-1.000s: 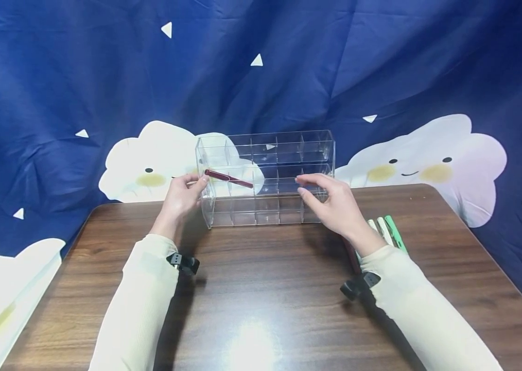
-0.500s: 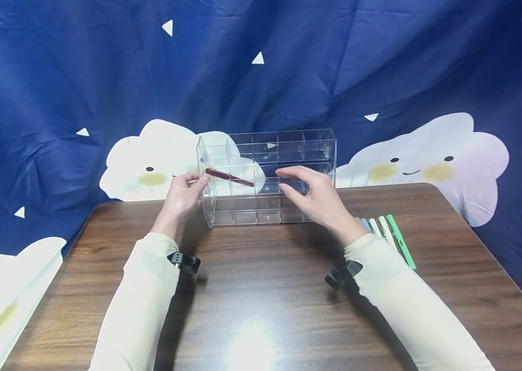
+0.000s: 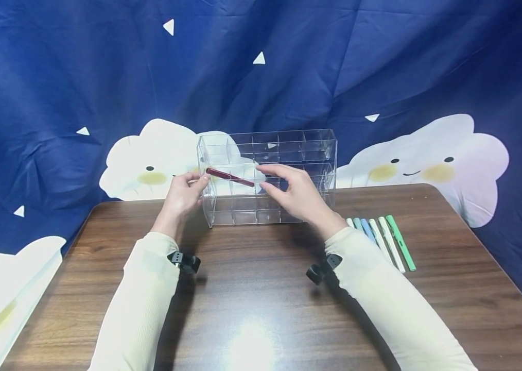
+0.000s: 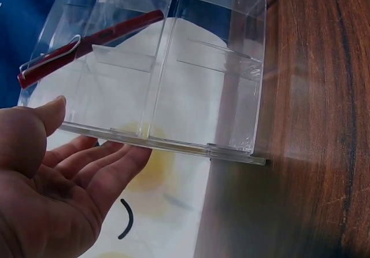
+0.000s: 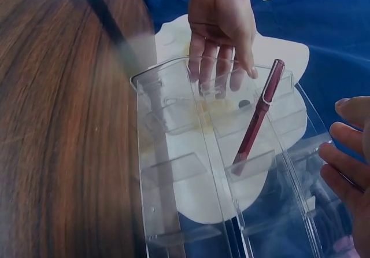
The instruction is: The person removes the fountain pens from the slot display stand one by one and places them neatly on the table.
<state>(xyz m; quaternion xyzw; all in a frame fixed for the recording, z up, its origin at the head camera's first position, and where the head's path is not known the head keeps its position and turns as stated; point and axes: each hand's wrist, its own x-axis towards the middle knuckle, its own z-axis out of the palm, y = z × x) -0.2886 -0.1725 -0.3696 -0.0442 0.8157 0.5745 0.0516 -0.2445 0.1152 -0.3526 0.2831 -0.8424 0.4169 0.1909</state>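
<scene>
A clear acrylic organizer (image 3: pixel 267 210) with tiered compartments stands toward the table's back edge. In its middle tier a dark red clip pen (image 3: pixel 230 177) lies slanted, its clip end up at the left. My left hand (image 3: pixel 183 200) holds the organizer's left side; in the left wrist view the fingers (image 4: pixel 118 168) lie along the outer wall and the thumb is at the front edge. Beside the pen's lower end, my right hand (image 3: pixel 295 193) has thumb and index finger parted, with nothing between them. The right wrist view shows the pen (image 5: pixel 258 119) leaning across the compartment.
Right of the organizer, several pens lie side by side on the wooden table (image 3: pixel 242 278), among them a green pen (image 3: pixel 401 242) and a white pen (image 3: pixel 392 245). A blue cloth (image 3: pixel 289 67) with cloud prints hangs behind the table.
My right hand has moved left across the organizer toward the red pen's lower end, uncovering more pens on the table. The left hand and the red pen have stayed in place.
</scene>
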